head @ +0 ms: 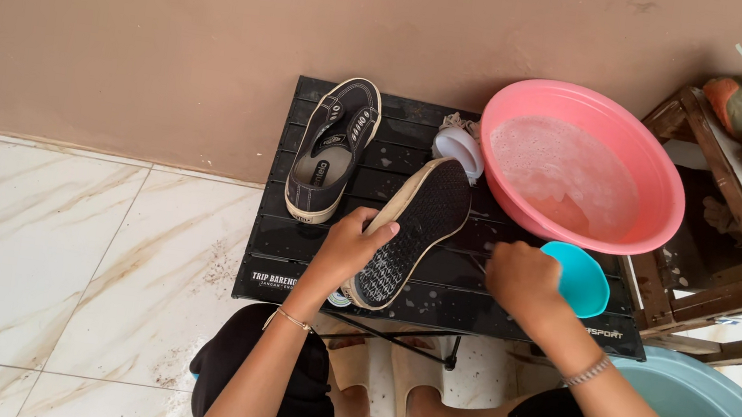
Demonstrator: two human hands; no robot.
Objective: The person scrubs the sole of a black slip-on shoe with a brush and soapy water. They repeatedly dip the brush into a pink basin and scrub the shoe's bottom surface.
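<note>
Now the left hand is gripping a dark canvas shoe with a black dotted rubber sole, fingers wrapped round its edge, sole facing up, on the low black slatted table. The right hand is closing its fingers on a small teal plastic scoop just beside the shoe. Behind the scoop, a big round pink plastic basin is holding soapy, bubbly water. Another dark canvas shoe is lying right side up at the table's back left. A small white cup is sitting between that shoe and the basin.
</note>
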